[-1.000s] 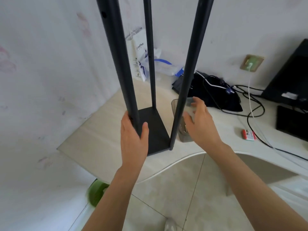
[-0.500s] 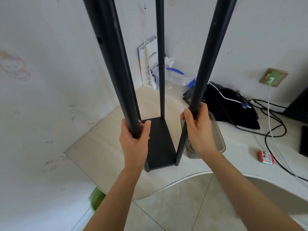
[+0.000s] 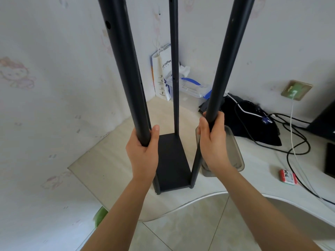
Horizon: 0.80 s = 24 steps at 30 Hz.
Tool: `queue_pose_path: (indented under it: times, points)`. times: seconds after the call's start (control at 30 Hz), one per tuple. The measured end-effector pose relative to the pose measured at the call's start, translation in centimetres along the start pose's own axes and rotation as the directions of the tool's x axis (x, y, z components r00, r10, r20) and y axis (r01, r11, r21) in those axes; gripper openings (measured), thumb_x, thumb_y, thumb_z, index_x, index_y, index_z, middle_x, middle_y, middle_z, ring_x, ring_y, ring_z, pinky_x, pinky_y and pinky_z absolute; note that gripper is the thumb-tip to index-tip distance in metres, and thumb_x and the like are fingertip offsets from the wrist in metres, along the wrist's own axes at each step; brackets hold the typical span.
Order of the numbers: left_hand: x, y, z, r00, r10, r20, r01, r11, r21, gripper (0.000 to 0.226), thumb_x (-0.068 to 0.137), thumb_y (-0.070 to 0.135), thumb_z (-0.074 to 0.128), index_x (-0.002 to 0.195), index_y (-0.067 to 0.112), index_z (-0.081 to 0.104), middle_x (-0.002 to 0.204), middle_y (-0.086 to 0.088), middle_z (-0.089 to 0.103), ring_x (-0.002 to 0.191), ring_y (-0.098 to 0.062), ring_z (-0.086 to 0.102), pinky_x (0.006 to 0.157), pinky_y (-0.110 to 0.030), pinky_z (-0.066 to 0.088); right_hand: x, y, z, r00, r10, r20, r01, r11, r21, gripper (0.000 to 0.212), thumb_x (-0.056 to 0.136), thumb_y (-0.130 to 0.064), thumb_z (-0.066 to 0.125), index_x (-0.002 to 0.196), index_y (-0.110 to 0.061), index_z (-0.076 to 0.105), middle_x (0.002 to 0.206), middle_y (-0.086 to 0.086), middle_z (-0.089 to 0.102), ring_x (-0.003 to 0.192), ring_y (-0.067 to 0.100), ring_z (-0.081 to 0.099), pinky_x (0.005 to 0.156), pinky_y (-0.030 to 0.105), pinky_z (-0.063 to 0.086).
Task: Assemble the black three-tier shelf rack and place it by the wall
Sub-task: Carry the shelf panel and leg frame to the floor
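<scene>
Right hand [image 3: 213, 145] newly clasped round right post [image 3: 226, 60], left hand [image 3: 143, 151] gripping left post [image 3: 123, 69]; rack [image 3: 172, 160] on table [image 3: 108, 169], ready to shift.

— What is your desk [image 3: 116, 165] carrying at its left end?
— You are looking at the rack [image 3: 172, 160] standing near the front edge, with a smoky plastic container [image 3: 235, 156] sitting just beside it on the right.
— And further back?
— A paper bag [image 3: 160, 75] is leaning in the back corner, beside a clear box [image 3: 194, 86]. A black bag [image 3: 253, 124] and cables [image 3: 297, 147] are sprawling along the back edge. A red-and-white pack [image 3: 288, 177] is lying near the front edge.
</scene>
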<state>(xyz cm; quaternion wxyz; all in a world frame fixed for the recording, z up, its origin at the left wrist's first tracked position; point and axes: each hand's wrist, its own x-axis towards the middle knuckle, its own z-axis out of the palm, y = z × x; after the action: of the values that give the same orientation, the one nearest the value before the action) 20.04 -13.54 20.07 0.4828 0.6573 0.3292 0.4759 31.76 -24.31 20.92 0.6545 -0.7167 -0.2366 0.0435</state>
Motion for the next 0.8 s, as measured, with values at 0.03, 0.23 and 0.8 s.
queue_pose_path:
  times: [0.03, 0.23, 0.8]
  points:
    - [0.0, 0.1, -0.1, 1.0, 0.003, 0.001, -0.003, 1.0, -0.004, 0.029, 0.083, 0.059, 0.063, 0.071, 0.033, 0.055, 0.064, -0.011, 0.049, 0.057, -0.034, 0.053, 0.049, -0.035, 0.05, -0.1, -0.1, 0.0, 1.0, -0.003, -0.007, 0.003, 1.0, -0.003, 0.013, 0.104, -0.028, 0.045, 0.115, -0.022, 0.043, 0.079, 0.003, 0.051, 0.068, 0.017, 0.05, 0.062, 0.037, 0.049]
    - [-0.1, 0.5, -1.5, 0.999, 0.035, 0.032, -0.034, 0.999, -0.012, 0.026, 0.086, 0.056, 0.062, 0.07, 0.037, 0.055, 0.062, -0.01, 0.048, 0.055, -0.034, 0.052, 0.05, -0.039, 0.05, -1.9, -0.9, 0.3, 0.997, -0.04, -0.063, 0.038, 0.999, -0.032, 0.007, 0.104, -0.026, 0.046, 0.106, -0.032, 0.043, 0.073, -0.004, 0.049, 0.057, 0.003, 0.044, 0.051, 0.017, 0.042]
    - [0.0, 2.2, -12.1, 0.953, 0.151, 0.263, -0.105, 0.977, -0.184, 0.03, 0.091, 0.041, 0.066, 0.065, 0.039, 0.05, 0.057, -0.008, 0.04, 0.051, -0.039, 0.044, 0.048, -0.043, 0.041, -12.8, -7.2, 4.9, 0.947, -0.033, -0.32, 0.007, 0.997, -0.082, 0.006, 0.103, -0.026, 0.045, 0.099, -0.03, 0.045, 0.071, 0.001, 0.044, 0.06, 0.014, 0.041, 0.05, 0.024, 0.038]
